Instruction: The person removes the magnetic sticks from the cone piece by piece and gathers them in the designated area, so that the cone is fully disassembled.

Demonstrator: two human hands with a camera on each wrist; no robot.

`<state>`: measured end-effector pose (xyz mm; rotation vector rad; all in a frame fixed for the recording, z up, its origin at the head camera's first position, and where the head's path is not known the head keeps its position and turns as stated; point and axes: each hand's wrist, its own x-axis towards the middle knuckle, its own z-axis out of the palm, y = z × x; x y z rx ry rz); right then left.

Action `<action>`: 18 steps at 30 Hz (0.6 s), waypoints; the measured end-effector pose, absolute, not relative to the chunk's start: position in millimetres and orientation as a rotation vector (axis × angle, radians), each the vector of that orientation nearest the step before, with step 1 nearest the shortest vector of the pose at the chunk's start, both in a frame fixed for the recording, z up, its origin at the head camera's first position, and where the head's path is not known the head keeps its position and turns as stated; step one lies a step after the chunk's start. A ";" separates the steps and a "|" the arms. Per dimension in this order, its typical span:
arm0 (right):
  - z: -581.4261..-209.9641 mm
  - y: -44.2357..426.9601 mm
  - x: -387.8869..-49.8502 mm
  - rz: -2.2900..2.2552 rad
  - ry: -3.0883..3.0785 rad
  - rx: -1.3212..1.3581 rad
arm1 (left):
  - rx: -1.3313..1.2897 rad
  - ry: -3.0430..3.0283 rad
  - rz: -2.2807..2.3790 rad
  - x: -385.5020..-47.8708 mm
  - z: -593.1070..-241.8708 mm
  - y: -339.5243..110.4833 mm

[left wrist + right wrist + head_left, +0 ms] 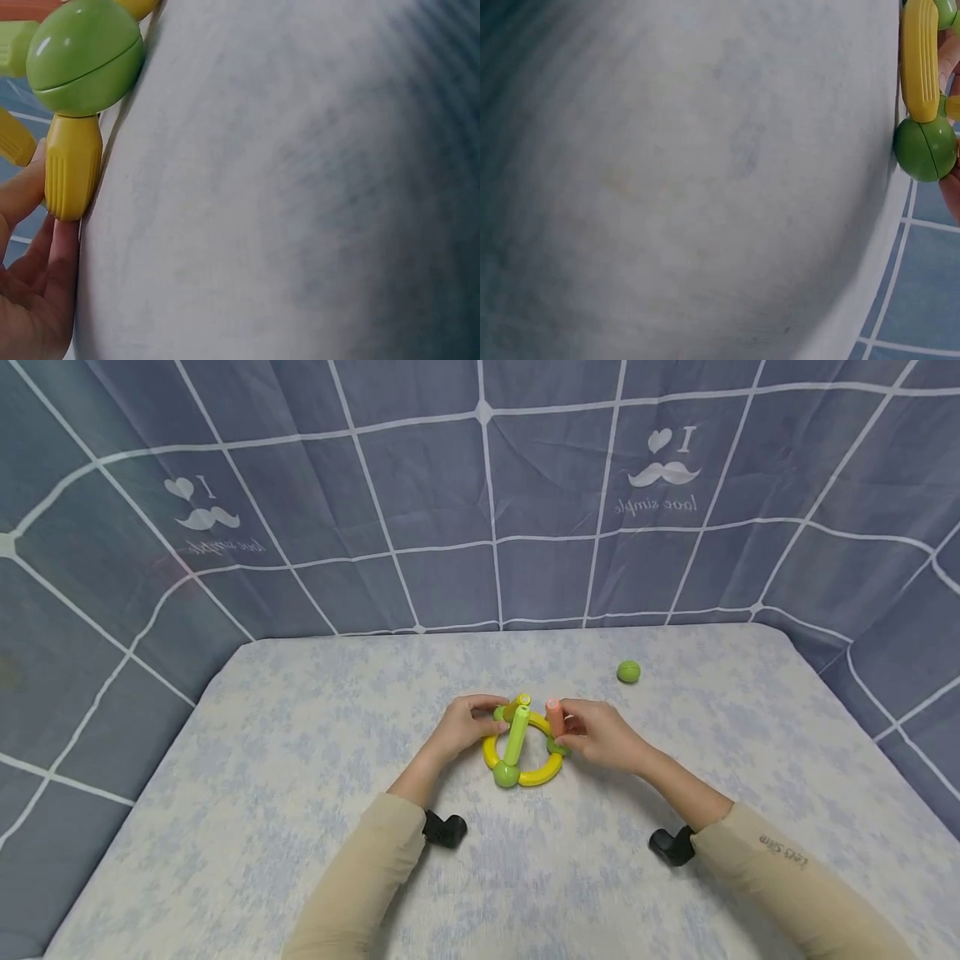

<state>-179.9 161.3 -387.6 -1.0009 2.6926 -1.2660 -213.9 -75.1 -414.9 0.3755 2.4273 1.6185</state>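
In the head view, a yellow ring (542, 775) with green ball joints (506, 775) lies on the bench (300, 735). A light green rod (516, 739) rises from the near joint. The left hand (463, 727) grips the ring's back-left part, beside a yellow rod (514, 706); the right hand's (603, 735) fingers pinch an orange rod (555, 718) at the right joint. A loose green ball (628, 672) sits farther back.

In the left wrist view, thumb and fingers hold a curved yellow segment (73, 165).

In the right wrist view, fingers show only partly, their grip hidden.
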 end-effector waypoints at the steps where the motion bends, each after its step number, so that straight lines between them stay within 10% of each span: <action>1: -387.8 161.6 -180.3 -1.277 2.686 -1.002 | 0.373 2.418 1.627 -214.3 -415.2 -75.3; 18: -389.1 168.8 -189.4 -1.430 2.530 -0.781 | 0.353 2.355 1.683 -215.3 -416.7 -76.4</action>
